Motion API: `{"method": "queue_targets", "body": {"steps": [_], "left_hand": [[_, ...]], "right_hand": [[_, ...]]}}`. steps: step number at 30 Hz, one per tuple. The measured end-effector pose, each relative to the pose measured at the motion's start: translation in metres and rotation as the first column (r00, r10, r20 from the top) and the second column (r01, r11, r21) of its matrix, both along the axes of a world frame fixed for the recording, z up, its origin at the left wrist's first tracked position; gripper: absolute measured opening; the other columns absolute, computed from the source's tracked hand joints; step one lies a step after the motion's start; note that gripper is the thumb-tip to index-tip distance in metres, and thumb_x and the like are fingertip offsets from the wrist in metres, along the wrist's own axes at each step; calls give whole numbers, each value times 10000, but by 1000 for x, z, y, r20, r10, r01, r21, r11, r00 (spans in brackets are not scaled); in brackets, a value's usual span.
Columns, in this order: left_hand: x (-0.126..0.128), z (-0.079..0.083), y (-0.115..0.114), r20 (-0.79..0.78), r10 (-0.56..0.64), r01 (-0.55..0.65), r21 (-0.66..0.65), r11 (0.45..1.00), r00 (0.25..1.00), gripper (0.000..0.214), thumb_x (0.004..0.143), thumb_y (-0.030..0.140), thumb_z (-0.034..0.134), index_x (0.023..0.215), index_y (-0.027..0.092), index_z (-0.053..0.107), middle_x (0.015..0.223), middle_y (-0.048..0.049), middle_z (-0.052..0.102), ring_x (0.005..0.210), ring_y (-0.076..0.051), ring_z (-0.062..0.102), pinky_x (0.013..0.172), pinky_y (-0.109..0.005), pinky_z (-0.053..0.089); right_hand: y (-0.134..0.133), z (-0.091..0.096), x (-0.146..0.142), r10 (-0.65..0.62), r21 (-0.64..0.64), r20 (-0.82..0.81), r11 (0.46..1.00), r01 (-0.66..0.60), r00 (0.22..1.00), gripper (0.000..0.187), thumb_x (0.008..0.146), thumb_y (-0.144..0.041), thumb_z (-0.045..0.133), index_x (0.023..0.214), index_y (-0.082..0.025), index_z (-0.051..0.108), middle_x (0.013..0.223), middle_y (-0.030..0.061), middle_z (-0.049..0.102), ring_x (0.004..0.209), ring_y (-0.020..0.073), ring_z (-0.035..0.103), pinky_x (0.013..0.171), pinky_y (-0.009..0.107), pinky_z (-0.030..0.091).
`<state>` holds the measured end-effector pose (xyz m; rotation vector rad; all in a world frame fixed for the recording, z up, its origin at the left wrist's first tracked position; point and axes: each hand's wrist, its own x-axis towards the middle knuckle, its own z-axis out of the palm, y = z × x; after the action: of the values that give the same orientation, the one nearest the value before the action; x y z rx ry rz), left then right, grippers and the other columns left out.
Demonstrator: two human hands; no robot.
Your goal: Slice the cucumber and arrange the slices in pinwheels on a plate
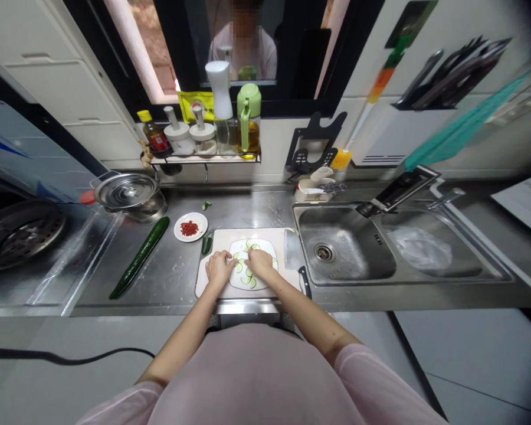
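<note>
Both hands lie palm-down on a white plate of cucumber slices, which sits mid-board on the cutting board at the near edge of the steel counter. The left hand covers the plate's left rim, fingers curled with their tips among the slices. The right hand spreads over the plate's middle and right side, fingers bent down onto them. Whether either hand pinches a slice I cannot tell, since the fingertips are hidden. The slices look thin, wet and light, so they are probably slippery and apt to stick to skin or to each other. Each is best taken by its edge between thumb and fingertip. The plate looks stiff and smooth, and is best held at opposite rims. A cleaver lies along the board's right edge, just beside the sink. A cucumber stub rests at the board's far left corner, a saucer of red bits sits beyond it, and a whole cucumber lies farther left.
</note>
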<state>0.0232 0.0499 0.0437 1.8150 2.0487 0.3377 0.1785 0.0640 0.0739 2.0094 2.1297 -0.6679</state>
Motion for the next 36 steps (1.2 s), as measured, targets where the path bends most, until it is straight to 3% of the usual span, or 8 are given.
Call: {"method": "queue_targets", "body": {"steps": [26, 31, 36], "left_hand": [[3, 3, 0, -36, -21, 19, -44, 999, 999, 277, 788, 488, 600, 907, 245, 661, 964, -57, 642, 960, -241, 575, 814, -342, 375], [4, 2, 1, -34, -21, 19, -42, 999, 999, 273, 779, 481, 616, 903, 243, 664, 963, -58, 641, 963, -242, 571, 831, -348, 371], [4, 3, 0, -41, -27, 25, -37, 999, 999, 261, 784, 473, 605, 899, 247, 668, 958, -53, 641, 963, -245, 569, 827, -353, 366]], "right_hand": [[4, -5, 6, 7, 33, -9, 999, -7, 1000, 276, 896, -356, 528, 1071, -175, 642, 1058, 109, 684, 1009, 211, 614, 757, 265, 407], [3, 7, 21, -91, 113, -151, 988, 109, 984, 301, 939, -397, 424, 986, -205, 652, 985, 63, 695, 888, 171, 617, 672, 240, 369], [3, 20, 53, -233, 224, -309, 924, 309, 922, 324, 927, -418, 402, 941, -211, 651, 861, 26, 683, 774, 152, 586, 617, 228, 326]]}}
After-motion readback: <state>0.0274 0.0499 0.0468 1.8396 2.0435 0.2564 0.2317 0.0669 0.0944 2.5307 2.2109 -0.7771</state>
